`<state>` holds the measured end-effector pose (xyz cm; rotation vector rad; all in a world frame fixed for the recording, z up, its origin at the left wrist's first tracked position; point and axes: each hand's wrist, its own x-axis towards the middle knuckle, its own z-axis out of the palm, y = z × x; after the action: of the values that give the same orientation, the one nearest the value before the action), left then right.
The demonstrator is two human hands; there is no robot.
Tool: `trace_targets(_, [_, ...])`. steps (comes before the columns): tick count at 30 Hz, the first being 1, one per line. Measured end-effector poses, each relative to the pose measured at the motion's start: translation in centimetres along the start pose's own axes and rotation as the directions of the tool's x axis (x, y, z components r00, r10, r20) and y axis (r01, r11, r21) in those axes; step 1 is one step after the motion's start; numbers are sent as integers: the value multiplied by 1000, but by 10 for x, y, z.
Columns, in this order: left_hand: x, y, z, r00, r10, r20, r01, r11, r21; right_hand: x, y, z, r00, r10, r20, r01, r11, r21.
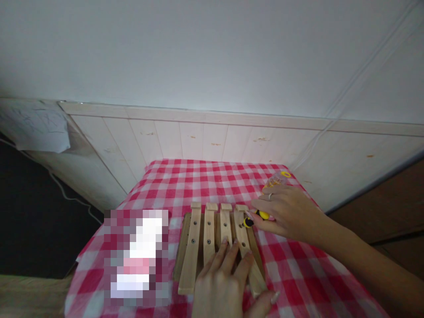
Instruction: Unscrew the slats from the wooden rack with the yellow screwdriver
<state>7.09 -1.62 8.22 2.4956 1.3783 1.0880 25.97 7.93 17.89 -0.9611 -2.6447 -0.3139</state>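
Four-legged or rack-like woodwork lies at the front of the table: several pale wooden slats (188,269) with small end blocks, set across a darker board (179,260). Dark screw heads show in pairs along the slats. My left hand (220,282) rests on the middle and right slats, fingers spread. My right hand (285,212) is closed around a yellow-and-black screwdriver (263,215), beside the upper end of the rightmost slat. The black end is close to a screw there; whether it touches I cannot tell. Its far part is hidden by my fingers.
A clear container (276,180) with a yellow ring and small yellowish contents lies behind my right hand. A blurred-out object (142,256) is on the left of the red-and-white checked tablecloth (198,176). A white panelled wall (192,137) borders the table's far edge.
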Motion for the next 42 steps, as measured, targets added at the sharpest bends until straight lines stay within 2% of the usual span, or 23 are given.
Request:
trace_targets(4, [-1, 1, 0, 1000, -5, -2, 5, 1000, -3, 2, 0, 7, 994, 102, -45, -101, 994, 31])
trace_targets(6, [-1, 1, 0, 1000, -4, -18, 4, 1000, -7, 3, -2, 11, 992, 110, -56, -100, 983, 153])
trace_targets(8, [-1, 1, 0, 1000, -1, -28, 1, 1000, -3, 1, -5, 15, 994, 98, -56, -71, 929, 365])
trace_targets(11, [-1, 1, 1, 999, 0, -34, 0, 1000, 6, -3, -13, 27, 993, 118, -25, -66, 705, 707])
trace_targets(13, [0, 1, 0, 1000, 0, -30, 0, 1000, 5, -6, -19, 36, 977, 214, 0, -116, 527, 842])
trace_targets(15, [0, 1, -1, 1000, 1, -27, -1, 1000, 6, -7, -24, 44, 935, 354, 15, -144, 342, 929])
trace_targets(17, [0, 1, -1, 1000, 1, -28, -1, 1000, 8, -6, -28, 50, 900, 431, 61, -126, 123, 984])
trace_targets(19, [0, 1, -1, 999, -1, -36, 1, 1000, 7, -5, -30, 52, 907, 395, 147, -141, -45, 989])
trace_targets(20, [0, 1, 0, 999, -2, -38, 2, 1000, 6, -4, -30, 52, 913, 365, 182, -160, -90, 983])
trace_targets(22, [0, 1, 1, 999, 1, -43, -1, 1000, 5, -5, -29, 53, 923, 325, 205, -176, -117, 977])
trace_targets(24, [0, 1, 1, 999, -3, -46, 4, 1000, 2, -9, -25, 55, 931, 309, 192, -172, -92, 981])
trace_targets(29, [1, 1, 1, 999, -4, -49, 4, 1000, -7, -16, -22, 55, 972, 180, 151, -176, 129, 976])
trace_targets(31, [1, 1, 1, 999, 2, -45, -2, 1000, -4, -14, -25, 54, 971, 202, 126, -163, 178, 970])
trace_targets(34, [1, 1, 1, 999, -5, -36, 5, 1000, -3, -10, -27, 57, 956, 287, 65, -106, 131, 986])
trace_targets(40, [1, 2, 0, 999, -18, -37, 18, 1000, -11, -2, -24, 74, 939, 335, 84, -59, -85, 995])
trace_targets(42, [1, 2, 0, 999, -21, -32, 20, 1000, -7, -1, -26, 77, 928, 361, 89, -65, -78, 995])
